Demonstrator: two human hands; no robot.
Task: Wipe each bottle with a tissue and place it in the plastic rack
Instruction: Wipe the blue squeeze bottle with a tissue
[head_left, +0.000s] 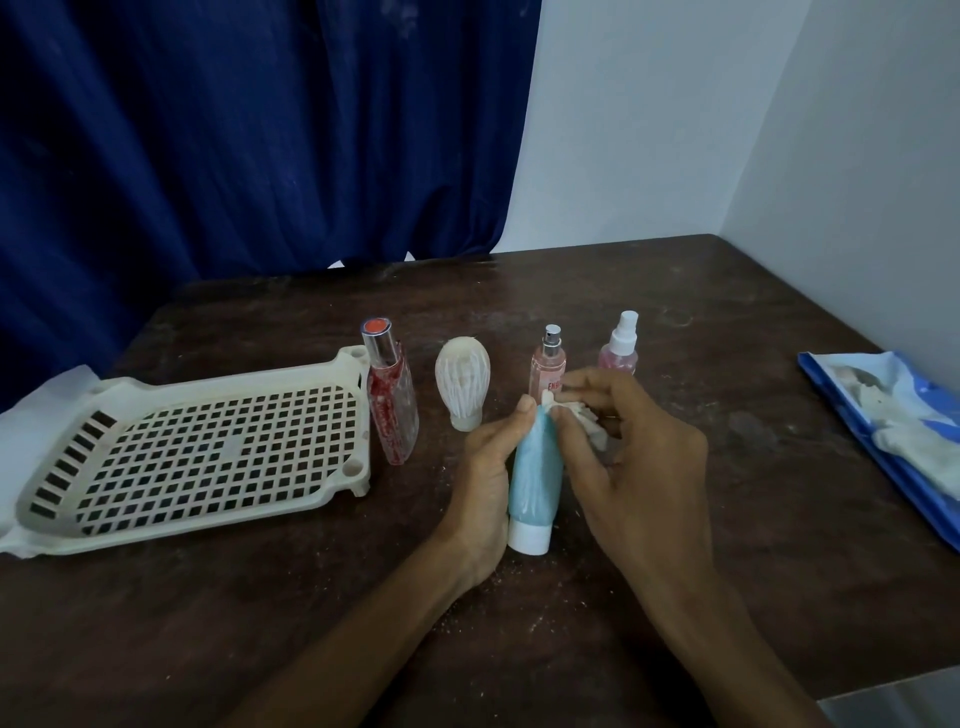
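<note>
My left hand (480, 467) grips a light blue tube bottle (535, 475) with a white cap, cap end toward me, above the table. My right hand (631, 457) pinches a crumpled white tissue (584, 423) against the tube's far end. The white plastic rack (197, 452) with a grid floor lies at the left with nothing in it. Beside its right edge stands a clear bottle with red flecks (389, 397). A white ribbed bulb-shaped bottle (462, 384) stands in the middle. Behind my hands stand a pink spray bottle with a silver top (549, 358) and a pink spray bottle with a white nozzle (621, 343).
A blue tissue pack (893, 431) with white tissues showing lies at the table's right edge. The dark wooden table (727, 322) meets a white wall on the right and a blue curtain (234, 145) behind. White paper (31, 415) lies under the rack's left side.
</note>
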